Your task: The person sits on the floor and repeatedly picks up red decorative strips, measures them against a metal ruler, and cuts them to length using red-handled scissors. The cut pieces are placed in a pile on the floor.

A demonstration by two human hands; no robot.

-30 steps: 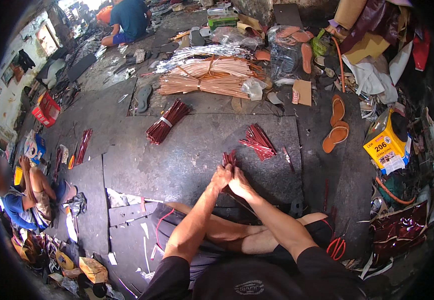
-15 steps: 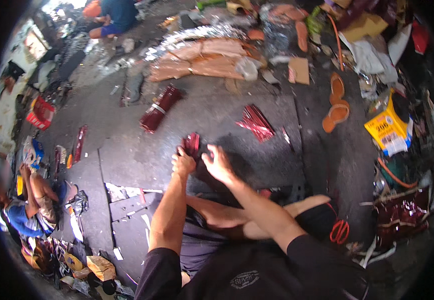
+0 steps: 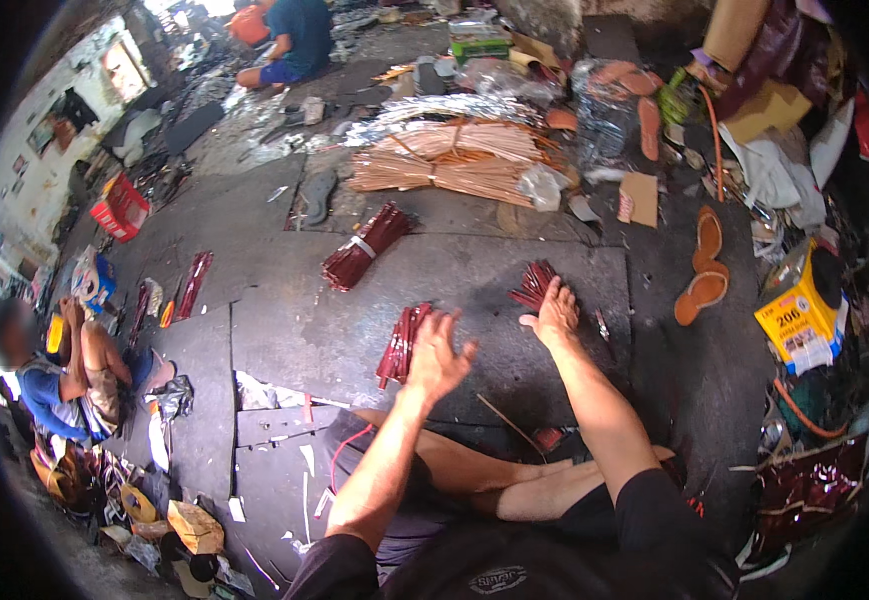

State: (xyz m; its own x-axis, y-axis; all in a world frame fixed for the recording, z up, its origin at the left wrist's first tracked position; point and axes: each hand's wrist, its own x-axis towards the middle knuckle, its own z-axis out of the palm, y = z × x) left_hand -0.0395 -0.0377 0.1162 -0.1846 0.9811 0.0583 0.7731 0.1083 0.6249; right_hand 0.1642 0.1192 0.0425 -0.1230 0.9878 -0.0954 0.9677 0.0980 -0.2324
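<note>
Loose dark red glossy strips (image 3: 401,345) lie in a bunch on the dark floor board in front of me. My left hand (image 3: 439,357) is right beside this bunch at its right edge, open with fingers spread and nothing held. Farther right, my right hand (image 3: 558,315) rests its fingers on another bunch of dark red strips (image 3: 532,284), thumb held apart, not wrapped round it. A thicker bundle of the same strips (image 3: 367,246), bound by a pale band, lies beyond both hands.
Tied tan strips (image 3: 450,172) lie at the back. Two tan shoe soles (image 3: 703,295) and a yellow box (image 3: 803,318) are on the right. At the left sits another person (image 3: 67,375); farther back is one more (image 3: 298,45). A thin stick (image 3: 512,425) lies near my legs.
My left hand has let go of the near bunch of strips and opened. My right hand has moved right, onto the other bunch. The whole view has shifted.
</note>
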